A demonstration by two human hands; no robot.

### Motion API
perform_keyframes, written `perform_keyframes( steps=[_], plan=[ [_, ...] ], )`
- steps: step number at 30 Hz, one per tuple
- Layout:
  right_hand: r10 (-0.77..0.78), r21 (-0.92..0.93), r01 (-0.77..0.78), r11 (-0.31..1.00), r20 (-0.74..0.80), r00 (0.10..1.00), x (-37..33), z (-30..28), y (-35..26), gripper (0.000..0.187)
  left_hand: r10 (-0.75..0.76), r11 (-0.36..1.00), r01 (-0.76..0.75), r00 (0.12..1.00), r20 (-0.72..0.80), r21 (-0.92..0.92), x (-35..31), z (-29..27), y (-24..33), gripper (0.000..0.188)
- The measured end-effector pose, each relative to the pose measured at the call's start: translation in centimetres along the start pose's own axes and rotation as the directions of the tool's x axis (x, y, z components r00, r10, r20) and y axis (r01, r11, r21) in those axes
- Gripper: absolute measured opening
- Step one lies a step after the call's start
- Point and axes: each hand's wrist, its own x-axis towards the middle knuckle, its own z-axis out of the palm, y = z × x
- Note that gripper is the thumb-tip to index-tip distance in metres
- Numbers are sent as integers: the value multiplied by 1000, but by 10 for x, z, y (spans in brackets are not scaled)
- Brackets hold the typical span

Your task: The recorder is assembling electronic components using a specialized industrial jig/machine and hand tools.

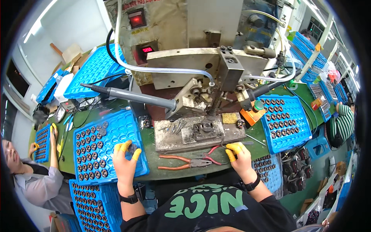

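My left hand [126,156], with yellow finger covers, is over the right side of a blue tray [123,127]. Its fingers are closed on a small dark round part [132,148]. Rows of ring-shaped motor parts [92,164] sit in that tray, with several dark grey discs [102,130] near its top. At the front right of the machine's base, my right hand [239,156] is closed on a thin grey metal tool [246,143], apparently tweezers, partly hidden by the yellow-covered fingers. A dark round piece [206,127] sits in the fixture on the base plate [166,144].
Orange-handled pliers [189,164] and red-handled pliers [210,155] lie before the base. The press machine [230,69] rises ahead. Another blue tray of parts [288,131] stands right; stacked trays [96,205] stand lower left. A co-worker [40,181] handles a tray at left.
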Motion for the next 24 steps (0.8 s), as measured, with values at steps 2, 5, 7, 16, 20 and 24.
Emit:
perform_keyframes(
  steps=[2, 5, 7, 16, 20, 24],
  plan=[
    [-67, -75, 64, 995, -44, 997, 1, 0, 0, 21, 1, 1000, -1, 1000, -5, -10, 0, 3, -1, 41],
    [-44, -59, 42, 997, -28, 999, -2, 1, 2, 21, -4, 1000, 4, 1000, -6, -12, 1, 7, -3, 43],
    [-47, -67, 45, 997, -29, 999, -3, 3, 3, 21, 27, 1000, -27, 1000, -5, -2, 1, 14, -7, 45],
    [-56, -138, 51, 989, -33, 998, 0, 7, 2, 19, 37, 998, -37, 999, 13, -57, -2, 12, -12, 46],
    [-51, -122, 43, 992, -66, 997, 1, 10, -1, 18, 33, 997, -28, 997, 74, -67, -2, 11, -9, 45],
    [-43, -139, 33, 990, -68, 997, 1, 13, -1, 18, 49, 992, -39, 996, 80, -123, -5, 6, -11, 45]
  ],
)
